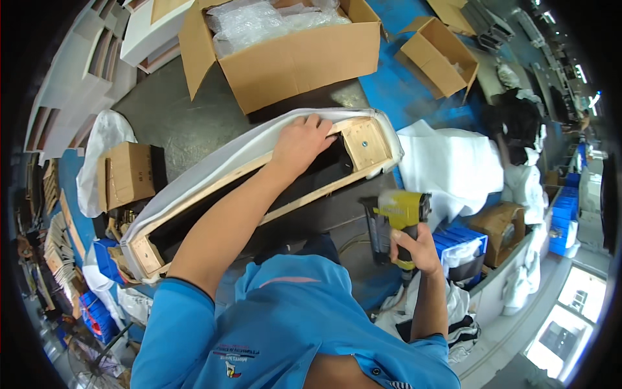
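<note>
A long wooden frame (pixel 259 217) wrapped in pale grey-white fabric lies at a slant on the dark worktable, its bare wood and black inner cloth facing up. My left hand (pixel 302 144) is closed over its far rail, fingers curled around the wood and fabric edge near the right end. At that end a wooden corner block (pixel 366 144) shows a small metal fastener. To the right of the frame, my right hand (pixel 418 249) grips a yellow-green and black pneumatic staple gun (pixel 400 209) by its handle, held apart from the wood.
Beyond the frame stands an open cardboard box (pixel 304 61) full of bubble wrap. A small carton (pixel 128 175) sits left, near a blue bin (pixel 109 260). At right are white foam sheeting (pixel 450 168), a blue bin (pixel 459 243) and another open carton (pixel 437 58). An air hose (pixel 353 243) trails behind the gun.
</note>
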Demonstrator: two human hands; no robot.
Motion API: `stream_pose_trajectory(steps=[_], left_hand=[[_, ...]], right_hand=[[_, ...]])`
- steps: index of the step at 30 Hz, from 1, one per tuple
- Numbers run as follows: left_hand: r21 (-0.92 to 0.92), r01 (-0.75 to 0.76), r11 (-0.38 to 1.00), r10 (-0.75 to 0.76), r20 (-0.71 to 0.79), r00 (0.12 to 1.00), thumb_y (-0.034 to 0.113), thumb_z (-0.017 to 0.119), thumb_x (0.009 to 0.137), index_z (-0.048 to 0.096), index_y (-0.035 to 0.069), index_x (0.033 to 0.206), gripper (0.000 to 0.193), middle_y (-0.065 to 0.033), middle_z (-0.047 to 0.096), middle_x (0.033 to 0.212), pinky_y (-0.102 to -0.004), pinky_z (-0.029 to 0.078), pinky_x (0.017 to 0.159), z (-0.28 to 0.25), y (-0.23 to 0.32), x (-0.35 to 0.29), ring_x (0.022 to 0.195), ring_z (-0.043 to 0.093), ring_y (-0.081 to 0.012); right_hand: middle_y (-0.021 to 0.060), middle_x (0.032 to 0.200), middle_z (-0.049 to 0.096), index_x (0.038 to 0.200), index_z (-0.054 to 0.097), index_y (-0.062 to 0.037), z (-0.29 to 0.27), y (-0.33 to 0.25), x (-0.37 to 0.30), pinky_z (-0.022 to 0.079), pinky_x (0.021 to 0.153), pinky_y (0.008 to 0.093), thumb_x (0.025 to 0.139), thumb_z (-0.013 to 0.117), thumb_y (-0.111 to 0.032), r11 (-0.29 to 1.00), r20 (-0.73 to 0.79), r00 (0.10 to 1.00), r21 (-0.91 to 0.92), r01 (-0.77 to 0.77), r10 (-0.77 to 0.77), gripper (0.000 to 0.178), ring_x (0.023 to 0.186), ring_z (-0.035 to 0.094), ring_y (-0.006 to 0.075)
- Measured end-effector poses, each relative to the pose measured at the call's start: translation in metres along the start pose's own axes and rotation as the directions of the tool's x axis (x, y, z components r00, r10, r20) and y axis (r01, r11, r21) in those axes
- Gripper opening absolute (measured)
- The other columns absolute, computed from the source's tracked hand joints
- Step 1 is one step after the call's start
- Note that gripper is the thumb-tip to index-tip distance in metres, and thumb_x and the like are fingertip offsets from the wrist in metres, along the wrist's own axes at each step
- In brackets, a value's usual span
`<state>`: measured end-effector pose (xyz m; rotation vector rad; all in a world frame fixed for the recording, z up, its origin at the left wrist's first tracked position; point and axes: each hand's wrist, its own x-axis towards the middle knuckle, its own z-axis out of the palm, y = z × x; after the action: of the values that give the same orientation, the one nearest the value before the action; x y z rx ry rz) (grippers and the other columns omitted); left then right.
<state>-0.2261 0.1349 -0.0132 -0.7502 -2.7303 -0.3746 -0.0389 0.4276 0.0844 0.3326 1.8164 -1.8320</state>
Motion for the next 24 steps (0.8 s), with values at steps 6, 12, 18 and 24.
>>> stream_pose_trajectory(steps=[6, 12, 18, 24], left_hand=[[-0.114, 0.005, 0.993, -0.005, 0.002, 1.0, 0.038, 0.073, 0.094, 0.064, 0.009, 0.106, 0.032, -0.0124, 0.066, 0.104, -0.0459, 0.06, 0.075, 0.0, -0.001, 0.0, 0.095, 0.071, -0.0334], [-0.196, -0.008, 0.981, 0.005, -0.016, 1.0, 0.03, 0.071, 0.094, 0.064, 0.007, 0.106, 0.026, -0.0143, 0.068, 0.104, -0.0487, 0.059, 0.08, 0.004, -0.01, 0.002, 0.098, 0.071, -0.035], [-0.251, -0.01, 0.968, 0.013, 0.008, 1.0, 0.03, 0.071, 0.093, 0.067, 0.008, 0.105, 0.025, -0.0142, 0.07, 0.101, -0.0494, 0.058, 0.081, 0.003, -0.016, -0.001, 0.098, 0.071, -0.0353], [-0.27, 0.058, 0.961, -0.065, -0.016, 0.998, 0.037, 0.068, 0.095, 0.073, 0.009, 0.099, 0.028, -0.0145, 0.074, 0.095, -0.0515, 0.058, 0.078, 0.0, -0.013, 0.001, 0.089, 0.073, -0.0381]], right_hand=[[0.0064, 0.074, 0.066, 0.12, 0.059, 0.0042, 0.079, -0.08, 0.078, 0.052, 0.052, 0.0301, 0.097, 0.071, -0.02, 0.966, -0.084, 0.994, -0.256, 0.048, -0.072, 0.035, 0.058, 0.066, 0.0159], [0.0112, 0.089, 0.067, 0.123, 0.058, 0.0058, 0.088, -0.1, 0.115, 0.055, 0.05, 0.0335, 0.095, 0.07, -0.017, 0.942, -0.114, 0.993, -0.331, -0.046, 0.008, 0.038, 0.059, 0.068, 0.0196], [0.0109, 0.09, 0.066, 0.125, 0.057, 0.0044, 0.094, -0.101, 0.11, 0.055, 0.05, 0.0315, 0.096, 0.071, -0.017, 0.934, -0.144, 0.989, -0.349, -0.073, 0.024, 0.039, 0.061, 0.069, 0.0188], [0.0109, 0.09, 0.066, 0.125, 0.057, 0.0047, 0.091, -0.096, 0.114, 0.055, 0.049, 0.0304, 0.097, 0.071, -0.018, 0.926, -0.167, 0.986, -0.37, -0.068, 0.006, 0.039, 0.06, 0.067, 0.0176]])
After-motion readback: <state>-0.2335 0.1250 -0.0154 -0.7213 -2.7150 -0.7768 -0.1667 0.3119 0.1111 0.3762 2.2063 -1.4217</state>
